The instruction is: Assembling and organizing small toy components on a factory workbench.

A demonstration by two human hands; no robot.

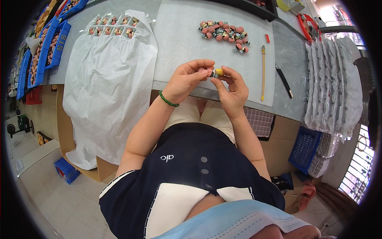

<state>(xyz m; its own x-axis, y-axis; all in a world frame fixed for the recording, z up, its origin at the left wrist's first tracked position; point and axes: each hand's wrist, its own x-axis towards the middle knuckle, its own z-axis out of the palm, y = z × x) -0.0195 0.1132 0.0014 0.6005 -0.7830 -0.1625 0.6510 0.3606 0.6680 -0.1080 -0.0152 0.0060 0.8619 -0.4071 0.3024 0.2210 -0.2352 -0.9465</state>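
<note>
Between thumb and fingers of my left hand (187, 79) is a small figurine (209, 73) with a knobbly pink top and a dark and grey lower part. My right hand (232, 89) pinches a yellow end (219, 71) of it from the other side; whether that yellow bit is a separate piece I cannot tell. Both hands are over the front edge of the white foam sheet (179, 44). A group of similar pink and grey figurines (225, 32) lies farther back on the sheet.
Right of my hands lie a thin yellow stick (263, 73), a red piece (267, 38) and a black-handled tool (283, 79). At left, a clear tray of figurines (113, 26) stands by white wrapping (107, 71) and blue bins (57, 44). Stacked wrapped trays (332, 83) stand right.
</note>
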